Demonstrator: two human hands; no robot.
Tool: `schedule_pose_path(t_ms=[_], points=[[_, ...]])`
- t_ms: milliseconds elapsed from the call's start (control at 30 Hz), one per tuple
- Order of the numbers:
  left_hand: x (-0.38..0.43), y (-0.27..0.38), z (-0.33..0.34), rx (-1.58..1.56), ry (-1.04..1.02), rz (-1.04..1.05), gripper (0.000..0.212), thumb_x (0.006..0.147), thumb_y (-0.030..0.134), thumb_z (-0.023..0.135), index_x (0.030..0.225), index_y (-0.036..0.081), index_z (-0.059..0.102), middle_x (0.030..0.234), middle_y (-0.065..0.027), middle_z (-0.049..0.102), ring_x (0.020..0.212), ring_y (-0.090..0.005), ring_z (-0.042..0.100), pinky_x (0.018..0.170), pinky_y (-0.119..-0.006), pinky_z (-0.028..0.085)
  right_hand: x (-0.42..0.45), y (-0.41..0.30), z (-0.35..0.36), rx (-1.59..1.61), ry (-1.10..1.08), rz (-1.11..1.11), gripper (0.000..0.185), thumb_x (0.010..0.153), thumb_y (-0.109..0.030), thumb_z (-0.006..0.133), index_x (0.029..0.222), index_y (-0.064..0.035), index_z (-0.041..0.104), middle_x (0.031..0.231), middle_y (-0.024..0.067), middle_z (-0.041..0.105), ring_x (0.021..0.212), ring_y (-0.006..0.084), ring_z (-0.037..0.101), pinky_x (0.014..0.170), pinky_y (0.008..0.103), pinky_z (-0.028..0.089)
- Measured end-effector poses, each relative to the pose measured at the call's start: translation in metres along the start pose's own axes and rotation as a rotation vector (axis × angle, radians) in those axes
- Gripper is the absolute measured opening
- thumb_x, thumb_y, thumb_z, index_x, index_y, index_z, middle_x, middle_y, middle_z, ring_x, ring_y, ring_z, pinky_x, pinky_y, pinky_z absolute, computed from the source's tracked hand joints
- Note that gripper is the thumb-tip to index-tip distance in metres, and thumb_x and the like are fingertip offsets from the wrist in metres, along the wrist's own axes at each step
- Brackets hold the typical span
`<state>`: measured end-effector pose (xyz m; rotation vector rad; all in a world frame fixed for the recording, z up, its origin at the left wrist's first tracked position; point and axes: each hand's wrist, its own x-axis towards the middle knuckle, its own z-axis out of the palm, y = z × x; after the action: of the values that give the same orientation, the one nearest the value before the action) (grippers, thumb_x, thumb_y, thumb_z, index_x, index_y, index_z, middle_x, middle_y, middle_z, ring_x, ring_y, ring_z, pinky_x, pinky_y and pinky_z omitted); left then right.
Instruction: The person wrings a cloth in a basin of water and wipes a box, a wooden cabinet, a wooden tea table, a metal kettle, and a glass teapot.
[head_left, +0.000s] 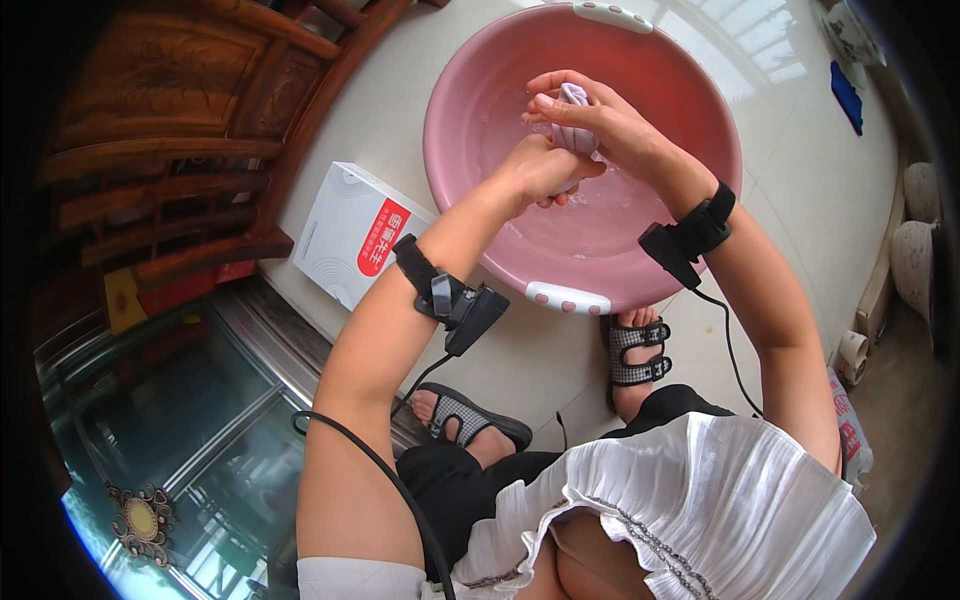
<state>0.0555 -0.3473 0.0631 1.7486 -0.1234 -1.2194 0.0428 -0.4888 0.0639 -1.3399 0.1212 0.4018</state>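
Observation:
Over a large pink plastic basin (480, 247) with soapy-looking water in it, both hands are at a light purple cloth (574, 137). My left hand (551, 169) is closed around the lower part of the cloth, thumb side up. The upper end of the cloth stands out of that fist. My right hand (592, 112) curves round this upper end, its thumb against the cloth and its fingers spread behind; how firmly it grips is hard to see. Each forearm wears a black strap with a small black device and a cable.
A white box with a red label (352, 232) lies left of the basin, near carved wooden furniture (172, 75). A glass-topped piece (187, 420) is at lower left. My sandalled feet are just below the basin. Ceramic pots (915, 262) and a blue item (847, 97) are at right.

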Motion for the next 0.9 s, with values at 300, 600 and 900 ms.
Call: schedule_pose_path(t_ms=[300, 600, 900], points=[[-0.035, -0.015, -0.044, -0.565, -0.612, -0.035, 0.036, 0.089, 0.029, 0.051, 0.086, -0.006, 0.059, 0.061, -0.0177, 0.060, 0.034, -0.0124, 0.048, 0.028, -0.019, 0.031, -0.046, -0.037, 0.003, -1.201, -0.290, -0.665, 0.089, 0.060, 0.017, 0.058, 0.140, -0.0189, 0.047, 0.152, 0.0095, 0.034, 0.139, 0.0328, 0.035, 0.097, 0.0409, 0.051], [-0.037, 0.001, -0.030, -0.089, -0.357, -0.023, 0.029, 0.074, 0.029, 0.077, 0.090, 0.009, 0.063, 0.066, -0.0005, 0.055, 0.050, -0.0062, 0.045, 0.043, -0.020, 0.032, -0.036, -0.018, 0.007, -1.394, -0.132, -0.648, 0.030, 0.068, -0.009, 0.072, 0.094, -0.0071, 0.057, 0.084, 0.0065, 0.063, 0.084, 0.0261, 0.065, 0.060, 0.0383, 0.052], [-0.019, -0.009, 0.002, 0.901, 0.335, 0.260, 0.051, 0.072, 0.015, 0.073, 0.112, 0.005, 0.043, 0.082, -0.0195, 0.067, 0.078, -0.0388, 0.066, 0.069, -0.046, 0.050, -0.036, 0.009, 0.003, -1.346, -0.038, -0.181, 0.023, 0.066, -0.005, 0.063, 0.088, -0.0009, 0.061, 0.071, 0.0182, 0.065, 0.066, 0.0360, 0.066, 0.059, 0.0449, 0.051]])
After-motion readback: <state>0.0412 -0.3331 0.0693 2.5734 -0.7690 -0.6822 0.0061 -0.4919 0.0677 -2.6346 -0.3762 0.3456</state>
